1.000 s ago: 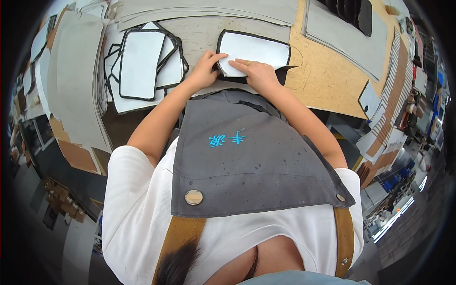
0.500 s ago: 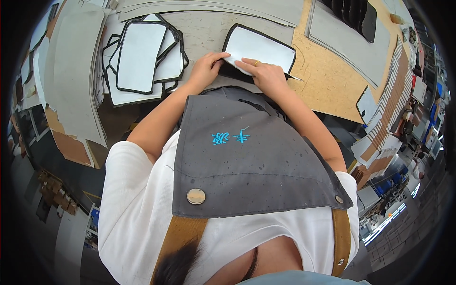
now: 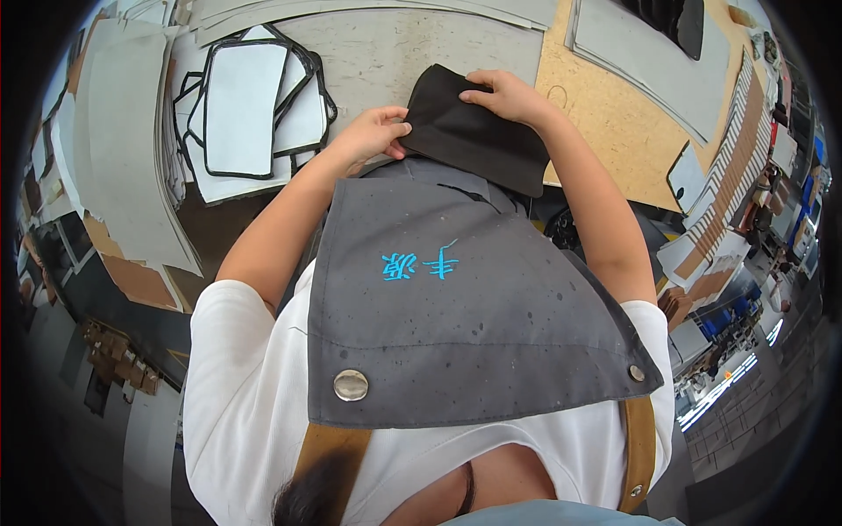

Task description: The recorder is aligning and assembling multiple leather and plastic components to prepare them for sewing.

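A dark, thin, flexible panel (image 3: 474,131) lies tilted across the near table edge, its plain black side up; its lower right corner reaches over my lap. At its far edge, my right hand (image 3: 504,95) grips it, the thumb on the black face and the fingers bent over the rim. My left hand (image 3: 379,136) is at the panel's left edge, fingers curled and fingertips against it. Farther left lies an uneven pile of white panels with black borders (image 3: 246,110).
Tall stacks of grey sheet material (image 3: 127,131) stand at the left. Grey board (image 3: 377,53) covers the table's middle, with tan board (image 3: 605,131) at the right. More black pieces (image 3: 667,22) lie far right. A striped brown-and-white strip (image 3: 728,175) runs along the right edge.
The panel under my hands has been turned over from its white, black-bordered face to its black side. My right hand has moved up to its far edge; my left stays at its left edge.
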`<state>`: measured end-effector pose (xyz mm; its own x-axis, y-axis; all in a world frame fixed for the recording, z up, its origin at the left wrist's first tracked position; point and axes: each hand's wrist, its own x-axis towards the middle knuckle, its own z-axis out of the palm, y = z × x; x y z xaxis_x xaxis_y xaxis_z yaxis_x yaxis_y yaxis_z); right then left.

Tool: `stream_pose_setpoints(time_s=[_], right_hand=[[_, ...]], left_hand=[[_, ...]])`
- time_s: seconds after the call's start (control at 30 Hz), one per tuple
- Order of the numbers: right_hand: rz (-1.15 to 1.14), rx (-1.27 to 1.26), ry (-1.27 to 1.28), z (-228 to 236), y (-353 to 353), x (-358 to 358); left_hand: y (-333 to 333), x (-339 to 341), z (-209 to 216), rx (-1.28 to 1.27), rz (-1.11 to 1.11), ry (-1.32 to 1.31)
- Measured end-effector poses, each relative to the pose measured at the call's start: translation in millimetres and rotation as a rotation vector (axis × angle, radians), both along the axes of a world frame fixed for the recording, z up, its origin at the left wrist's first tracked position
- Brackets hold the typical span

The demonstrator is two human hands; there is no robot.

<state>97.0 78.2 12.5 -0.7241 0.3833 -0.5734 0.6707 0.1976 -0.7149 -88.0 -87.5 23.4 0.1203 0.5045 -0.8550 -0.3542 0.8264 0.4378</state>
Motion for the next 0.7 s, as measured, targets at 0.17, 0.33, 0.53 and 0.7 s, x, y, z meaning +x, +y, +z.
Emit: stream_pose_setpoints(time_s=[0.17, 0.33, 0.53, 0.7], right_hand=[[-0.034, -0.114, -0.024, -2.9, -11.6, -2.0], [-0.059, -0.194, -0.042, -13.5, -27.3, -1.5], [0.044, 0.078, -0.066, -15.0, -39.6, -1.1], [0.027, 0.164, -0.054, -15.3, -41.7, 0.6]], left_hand=[[-9.7, 2.7, -19.8, 0.539, -0.358, 0.790], [-11.2, 20.2, -29.5, 0.546, -0.183, 0.731], [-19.4, 21.4, -26.6, 0.590, -0.229, 0.822], [-20.8, 20.4, -24.5, 0.760, -0.214, 0.901]])
